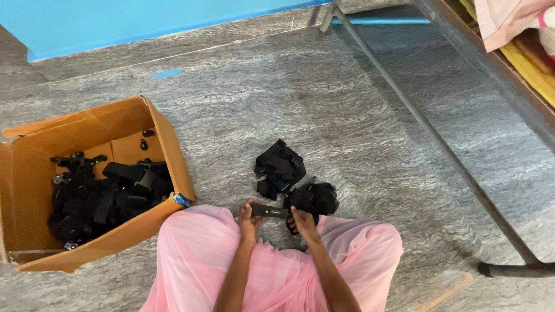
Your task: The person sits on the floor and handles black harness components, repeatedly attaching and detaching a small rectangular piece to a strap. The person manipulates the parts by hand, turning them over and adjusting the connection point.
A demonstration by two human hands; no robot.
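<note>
I have my left hand [250, 215] and right hand [300, 218] each clenched on an end of the black strap [269, 211] over my lap, gear [312, 198] just beyond, so I'd grip evenly and avoid twisting.

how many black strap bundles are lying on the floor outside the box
2. One black strap bundle lies on the floor ahead of the knees; another bundle sits nearer, by the right hand. The cardboard box holds many more, tangled and uncountable.
</note>
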